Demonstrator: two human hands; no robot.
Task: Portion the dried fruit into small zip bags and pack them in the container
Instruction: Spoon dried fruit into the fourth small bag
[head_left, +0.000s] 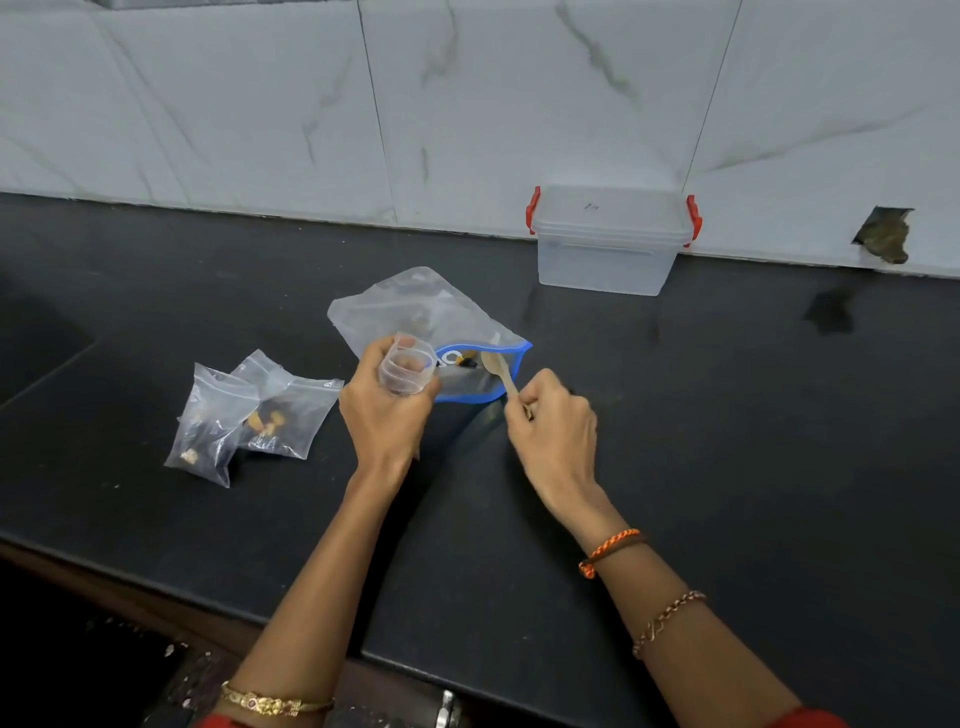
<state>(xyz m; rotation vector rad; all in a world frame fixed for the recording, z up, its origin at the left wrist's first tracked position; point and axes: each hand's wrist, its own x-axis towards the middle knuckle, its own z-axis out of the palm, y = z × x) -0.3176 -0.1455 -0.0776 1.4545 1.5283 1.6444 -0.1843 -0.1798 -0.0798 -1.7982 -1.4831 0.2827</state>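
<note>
The left hand (382, 410) grips a small clear bag (408, 370) held open, over a big blue-edged pouch (415, 317) lying on the black bench (727, 415). The right hand (556, 431) pinches a wooden spoon (497, 371) whose bowl sits in the pouch mouth. Two filled bags (249, 415) (yellowish and dark bits inside) lie left. A lidded clear container (608, 244) with red clips stands by the wall.

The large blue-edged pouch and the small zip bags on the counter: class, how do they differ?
The blue-edged pouch is much bigger than the small zip bags. The pouch has a blue border at its mouth; the small bags are plain and clear. A wooden spoon in the right hand reaches into the pouch; nothing touches the small bags. Both are transparent plastic lying on the black counter.
</note>
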